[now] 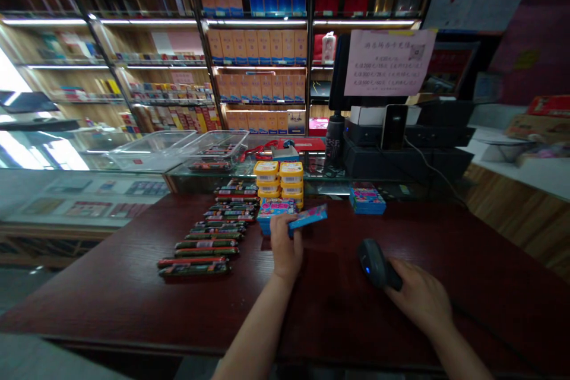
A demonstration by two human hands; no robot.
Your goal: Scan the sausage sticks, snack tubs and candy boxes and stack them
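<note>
My left hand (286, 247) grips a flat blue and pink box (312, 216), tilted, beside a stack of matching boxes (276, 208). Fingers of that hand also reach over the front of the stack. In my right hand (421, 295) is a dark barcode scanner (374, 264) with a small blue light, its head toward the middle of the counter. Another pile of the blue and pink boxes (367, 199) lies farther back on the right. Yellow-lidded tubs (291, 172) stand stacked behind the left pile. Dark, sausage-shaped packs (207, 244) lie in a long row to the left.
The dark wooden counter (133, 297) spreads before me. Clear plastic bins (154, 148) rest on the glass case behind it. A monitor with a pink paper sign (387, 62) and a phone (394, 126) stand at the back right. Shelves of boxes (262, 44) line the wall.
</note>
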